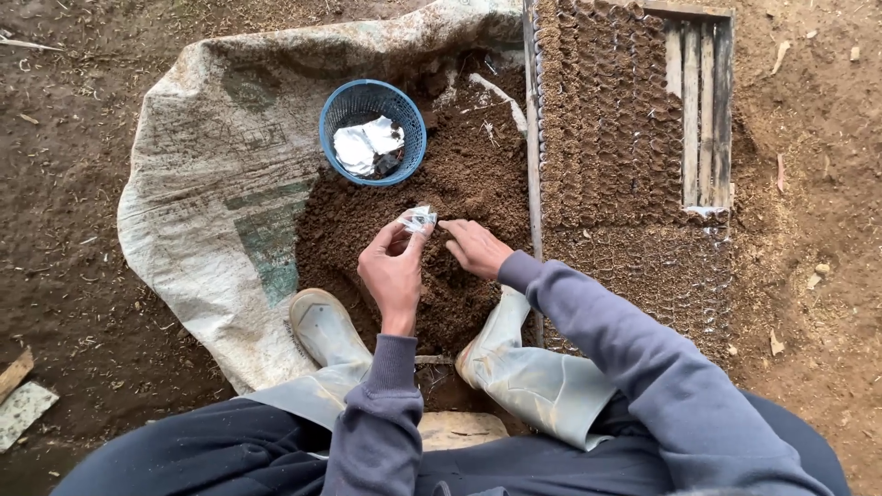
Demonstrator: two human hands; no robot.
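Note:
My left hand [393,271] pinches a small clear plastic bag [418,218] between thumb and fingers, held above a heap of dark brown soil [459,174]. Beside it, my right hand [475,246] hovers with fingers extended toward the bag, its fingertips close to the bag's edge; it holds nothing that I can see. Both arms wear grey-purple sleeves. The soil lies on a worn whitish sack [216,184] spread on the ground.
A blue plastic basket [372,131] holding crumpled clear bags sits on the sack behind the soil. To the right, a wooden-framed bed [634,138] is packed with rows of soil-filled small bags. My pale rubber boots [326,331] rest by the heap. Bare dirt lies around.

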